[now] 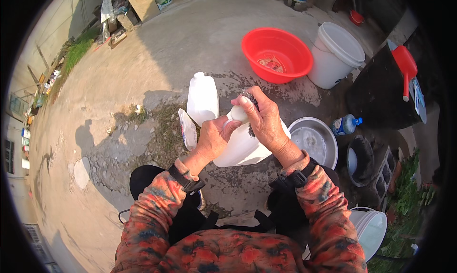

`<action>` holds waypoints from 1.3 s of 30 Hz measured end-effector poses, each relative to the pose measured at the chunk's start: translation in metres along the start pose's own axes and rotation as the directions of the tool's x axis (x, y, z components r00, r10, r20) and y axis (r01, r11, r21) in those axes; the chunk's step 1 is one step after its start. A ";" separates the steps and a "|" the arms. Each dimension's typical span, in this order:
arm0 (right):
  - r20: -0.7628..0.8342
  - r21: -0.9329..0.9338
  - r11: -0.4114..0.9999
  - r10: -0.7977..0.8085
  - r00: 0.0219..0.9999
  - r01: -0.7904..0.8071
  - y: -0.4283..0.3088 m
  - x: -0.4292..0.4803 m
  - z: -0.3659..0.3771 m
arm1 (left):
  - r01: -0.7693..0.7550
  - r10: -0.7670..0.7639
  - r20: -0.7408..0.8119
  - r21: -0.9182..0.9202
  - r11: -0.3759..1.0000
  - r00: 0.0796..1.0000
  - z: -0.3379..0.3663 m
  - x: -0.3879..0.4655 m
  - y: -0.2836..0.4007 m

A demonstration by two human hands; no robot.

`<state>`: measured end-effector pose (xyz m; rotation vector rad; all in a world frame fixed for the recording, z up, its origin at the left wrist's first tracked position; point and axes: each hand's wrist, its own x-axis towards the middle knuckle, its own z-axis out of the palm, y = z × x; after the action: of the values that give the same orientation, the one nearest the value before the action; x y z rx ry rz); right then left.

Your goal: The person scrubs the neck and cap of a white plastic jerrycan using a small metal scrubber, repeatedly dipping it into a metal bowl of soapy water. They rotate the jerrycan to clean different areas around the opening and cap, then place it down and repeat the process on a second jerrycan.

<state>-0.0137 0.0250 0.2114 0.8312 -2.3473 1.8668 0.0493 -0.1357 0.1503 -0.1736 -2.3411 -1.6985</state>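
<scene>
A white plastic jug is between my knees, its neck and round white cap towards my hands. My left hand grips the jug at its neck, the thumb lying against the cap. My right hand holds a dark metal scouring pad, with the thumb over the cap's edge. Part of the pad shows below the right palm, against the jug. A second white plastic jug stands on the ground beyond my left hand. Beside it lies a crumpled white plastic packet.
A metal basin with cloudy liquid and a blue detergent bottle are at the right. Farther off stand a red basin, a lidded white bucket and a large black bin carrying a red dipper. Another bucket sits near my right elbow.
</scene>
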 end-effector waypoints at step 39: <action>-0.167 0.288 0.913 0.345 0.923 -0.289 0.009 0.006 -0.042 | 0.163 -0.166 0.310 0.038 0.986 0.936 -0.026 0.007 -0.002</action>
<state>-0.0349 0.0623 0.2167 0.2374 -2.2428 2.2922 0.0457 -0.1608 0.1582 -0.2691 -2.6596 -1.8516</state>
